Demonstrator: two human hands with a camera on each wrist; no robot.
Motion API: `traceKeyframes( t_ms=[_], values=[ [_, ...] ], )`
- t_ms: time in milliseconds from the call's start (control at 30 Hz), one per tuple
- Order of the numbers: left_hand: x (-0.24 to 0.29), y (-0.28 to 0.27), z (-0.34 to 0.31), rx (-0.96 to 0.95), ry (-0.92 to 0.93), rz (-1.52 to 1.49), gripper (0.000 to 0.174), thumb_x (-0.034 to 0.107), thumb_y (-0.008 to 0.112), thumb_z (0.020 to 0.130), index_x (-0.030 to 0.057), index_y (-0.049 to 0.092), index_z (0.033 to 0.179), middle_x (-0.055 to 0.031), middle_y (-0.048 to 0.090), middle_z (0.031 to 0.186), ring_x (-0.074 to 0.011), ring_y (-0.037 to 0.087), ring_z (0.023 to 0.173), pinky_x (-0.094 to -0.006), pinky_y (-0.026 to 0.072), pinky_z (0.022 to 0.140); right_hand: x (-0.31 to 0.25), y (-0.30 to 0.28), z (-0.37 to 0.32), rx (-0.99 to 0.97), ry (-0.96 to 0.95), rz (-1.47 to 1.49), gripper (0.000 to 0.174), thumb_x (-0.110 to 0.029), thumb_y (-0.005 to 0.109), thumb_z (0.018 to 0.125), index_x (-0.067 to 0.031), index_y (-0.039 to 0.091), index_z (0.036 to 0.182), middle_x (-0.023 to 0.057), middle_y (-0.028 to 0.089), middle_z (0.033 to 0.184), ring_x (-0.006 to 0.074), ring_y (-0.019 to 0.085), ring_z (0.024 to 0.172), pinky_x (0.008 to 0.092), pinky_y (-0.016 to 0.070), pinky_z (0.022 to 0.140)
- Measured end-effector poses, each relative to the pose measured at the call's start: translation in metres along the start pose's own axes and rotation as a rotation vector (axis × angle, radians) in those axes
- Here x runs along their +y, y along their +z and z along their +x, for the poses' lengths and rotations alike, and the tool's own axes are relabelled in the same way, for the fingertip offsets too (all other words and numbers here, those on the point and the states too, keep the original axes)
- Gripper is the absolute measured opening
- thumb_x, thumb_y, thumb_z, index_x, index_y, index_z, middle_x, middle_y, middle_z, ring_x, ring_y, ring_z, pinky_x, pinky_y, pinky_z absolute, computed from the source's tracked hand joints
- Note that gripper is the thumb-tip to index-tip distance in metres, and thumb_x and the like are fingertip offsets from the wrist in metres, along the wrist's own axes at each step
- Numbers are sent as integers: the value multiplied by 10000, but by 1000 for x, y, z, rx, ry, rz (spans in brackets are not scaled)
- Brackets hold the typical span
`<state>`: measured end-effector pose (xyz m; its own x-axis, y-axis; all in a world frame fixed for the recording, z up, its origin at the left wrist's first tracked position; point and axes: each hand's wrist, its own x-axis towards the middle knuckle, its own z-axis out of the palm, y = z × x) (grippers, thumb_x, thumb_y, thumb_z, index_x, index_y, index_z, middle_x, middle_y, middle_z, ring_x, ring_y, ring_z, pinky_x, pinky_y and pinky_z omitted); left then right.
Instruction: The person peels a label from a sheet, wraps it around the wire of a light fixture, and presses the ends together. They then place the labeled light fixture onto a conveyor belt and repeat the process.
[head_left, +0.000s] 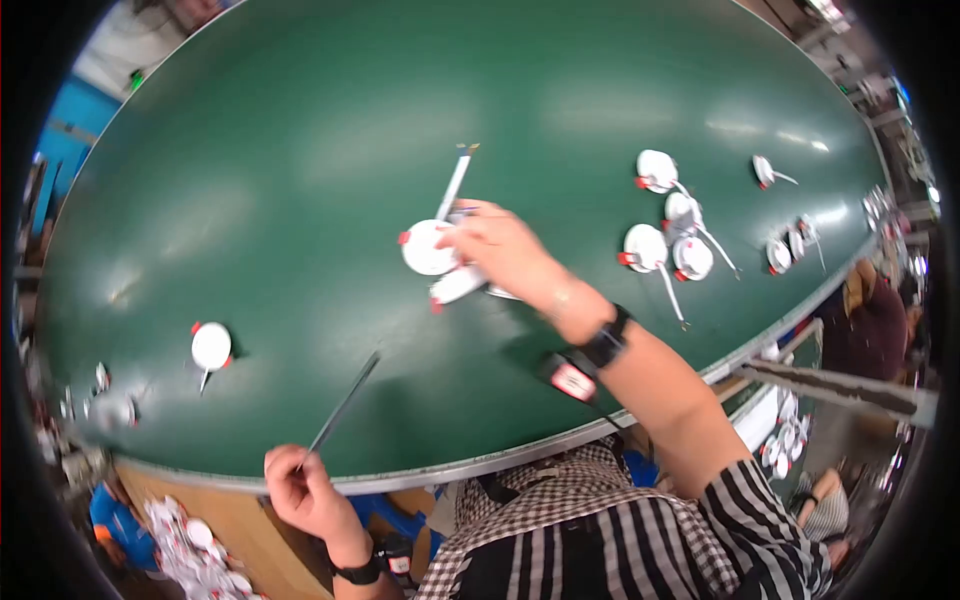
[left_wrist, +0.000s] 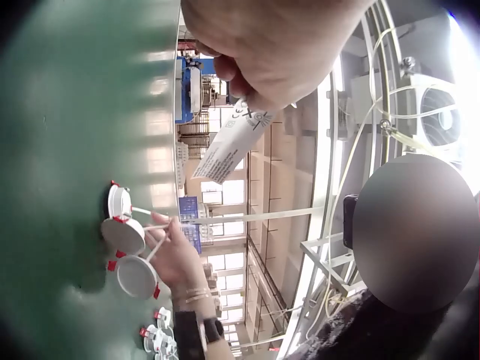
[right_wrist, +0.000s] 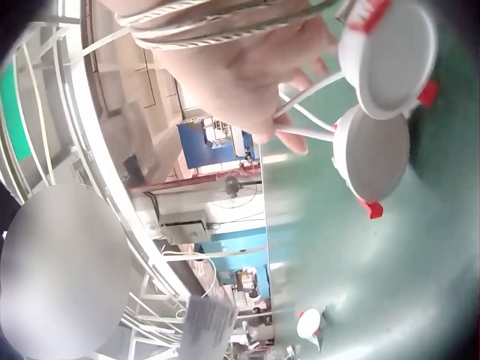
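Observation:
My left hand (head_left: 315, 500) (left_wrist: 277, 45) pinches a thin strip (head_left: 345, 405), which the left wrist view shows as a white printed label (left_wrist: 232, 142). My right hand (head_left: 510, 255) (right_wrist: 232, 82) is over a small group of round white lamps with red clips. One lamp (head_left: 428, 248) (right_wrist: 382, 154) lies flat beside the fingers, and a second lamp (head_left: 460, 284) (right_wrist: 397, 64) is tilted next to it. White cables (left_wrist: 156, 226) (right_wrist: 309, 133) from the lamps run into the grip of the right hand. A third lamp (left_wrist: 118, 201) is partly hidden.
Several similar lamps (head_left: 645, 247) lie to the right on the green table (head_left: 330, 200). A single lamp (head_left: 211, 346) is at the left, with small ones beyond it. A black object with a red-and-white label (head_left: 573, 381) is near the front edge, below the right forearm.

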<state>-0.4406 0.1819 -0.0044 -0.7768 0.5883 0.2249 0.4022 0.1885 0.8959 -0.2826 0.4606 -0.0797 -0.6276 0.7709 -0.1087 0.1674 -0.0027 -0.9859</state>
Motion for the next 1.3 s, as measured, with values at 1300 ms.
traceKeyframes(
  t_ms=[1300],
  values=[
    [-29,194,185,-699,-368,-146,93,142,587,853,64,555,813,57,439,575,-23,350,475,-175,249,431,78,-156,-129,981,408,1396,204,-272,599,866,-85,534,915,1,509,666,175,569,588,364,541,576]
  ],
)
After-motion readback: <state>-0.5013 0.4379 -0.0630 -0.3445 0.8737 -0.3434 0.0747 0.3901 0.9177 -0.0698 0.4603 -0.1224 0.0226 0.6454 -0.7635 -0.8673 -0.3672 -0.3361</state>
